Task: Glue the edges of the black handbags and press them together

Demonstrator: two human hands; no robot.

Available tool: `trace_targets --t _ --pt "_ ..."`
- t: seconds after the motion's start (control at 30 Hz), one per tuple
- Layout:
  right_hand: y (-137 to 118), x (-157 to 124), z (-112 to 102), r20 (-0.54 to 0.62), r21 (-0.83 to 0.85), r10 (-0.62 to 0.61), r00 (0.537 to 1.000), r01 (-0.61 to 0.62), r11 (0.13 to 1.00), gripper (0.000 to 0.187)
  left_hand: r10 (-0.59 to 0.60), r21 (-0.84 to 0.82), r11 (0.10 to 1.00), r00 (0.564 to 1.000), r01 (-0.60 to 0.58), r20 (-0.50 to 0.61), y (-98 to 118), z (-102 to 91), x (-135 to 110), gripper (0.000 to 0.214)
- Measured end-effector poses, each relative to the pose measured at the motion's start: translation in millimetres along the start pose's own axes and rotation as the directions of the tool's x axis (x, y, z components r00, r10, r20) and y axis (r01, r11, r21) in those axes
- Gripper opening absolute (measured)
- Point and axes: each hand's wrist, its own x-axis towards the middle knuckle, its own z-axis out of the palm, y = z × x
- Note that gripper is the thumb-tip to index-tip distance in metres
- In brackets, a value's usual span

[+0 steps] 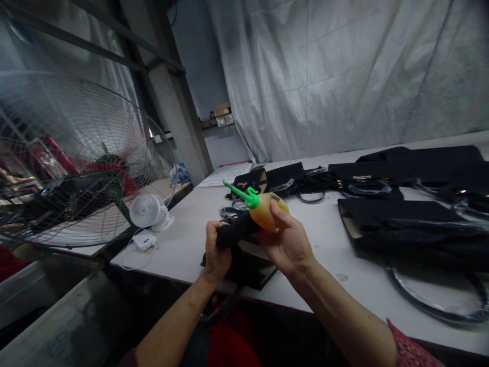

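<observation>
My right hand [284,239] is wrapped round a yellowish glue bottle [263,211] with a bright green nozzle, which points up and to the left. Closed on the dark cloth of a black handbag [248,270] is my left hand [217,252], a little below and left of the bottle. The bag rests at the table's front edge, partly hidden behind both hands. Just beyond it, a plastic-wrapped handle shows near the bottle.
Several black handbags [362,178] with wrapped handles line the white table [324,280]; another bag [405,224] lies at the right. A small white fan [148,211] and a white box with a cable [144,240] stand left, before a large caged fan [84,163].
</observation>
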Motion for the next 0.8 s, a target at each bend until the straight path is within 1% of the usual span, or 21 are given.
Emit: trace_targets --t 0.07,0.13,0.17,0.2,0.23,0.27,0.3,0.33,0.37,0.43,0.5,0.53,0.6,0.67,0.73,0.8 --pt "-5 2 1 -0.024 -0.023 0.049 0.999 -0.049 0.999 0.017 0.023 -0.002 1.000 1.000 -0.023 0.016 -3 0.8 1 0.022" --pt "-9 2 3 -0.033 -0.053 0.084 0.996 -0.086 0.995 0.016 0.062 0.052 0.996 0.992 -0.068 0.108 -2 3.0 0 0.046" --pt "-10 1 5 -0.028 -0.067 0.092 0.995 -0.093 0.993 0.016 0.055 0.107 0.991 0.983 -0.075 0.172 -1 5.0 -1 0.060" --pt "-10 0 7 -0.022 -0.080 0.095 0.995 -0.097 0.992 0.016 0.025 0.183 0.981 0.973 -0.068 0.229 1 7.7 -1 0.070" --pt "-9 -2 8 -0.016 -0.092 0.098 0.995 -0.100 0.991 0.016 -0.022 0.272 0.961 0.963 -0.054 0.269 3 11.2 -2 0.072" --pt "-8 -5 9 -0.012 -0.101 0.103 0.995 -0.104 0.989 0.017 -0.071 0.362 0.931 0.954 -0.041 0.290 4 15.0 -2 0.064" --pt "-6 -7 9 -0.008 -0.110 0.110 0.994 -0.110 0.988 0.018 -0.107 0.441 0.897 0.949 -0.036 0.296 5 18.9 -1 0.048" --pt "-5 -9 9 0.000 -0.122 0.113 0.994 -0.112 0.986 0.018 -0.126 0.500 0.865 0.947 -0.040 0.295 4 22.3 1 0.032" --pt "-4 -11 8 0.014 -0.137 0.105 0.994 -0.102 0.985 0.020 -0.127 0.535 0.843 0.948 -0.052 0.292 3 24.9 4 0.021" --pt "-8 -14 6 0.060 -0.179 0.051 0.997 -0.039 0.983 0.023 -0.107 0.543 0.836 0.946 -0.082 0.307 0 25.6 13 0.019" --pt "-17 -16 1 0.095 -0.220 -0.016 0.995 0.037 0.975 0.025 -0.084 0.514 0.852 0.942 -0.101 0.325 -1 20.5 22 0.018" --pt "-23 -18 -3 0.091 -0.225 -0.038 0.995 0.058 0.973 0.026 -0.071 0.494 0.862 0.938 -0.113 0.338 -1 16.4 26 0.015" --pt "-32 -23 -14 0.035 -0.202 -0.023 0.999 0.030 0.979 0.026 -0.032 0.427 0.893 0.925 -0.144 0.379 4 7.8 34 0.015" --pt "-35 -32 -30 -0.059 -0.154 0.037 0.998 -0.046 0.987 0.025 -0.005 0.337 0.930 0.911 -0.148 0.412 10 2.2 39 0.019" --pt "-32 -41 -48 -0.148 -0.105 0.084 0.985 -0.100 0.989 0.024 -0.030 0.269 0.959 0.909 -0.091 0.417 16 1.3 41 0.020" --pt "-26 -49 -65 -0.207 -0.053 0.121 0.971 -0.134 0.990 0.026 -0.092 0.247 0.969 0.909 -0.012 0.407 20 4.2 42 0.020"
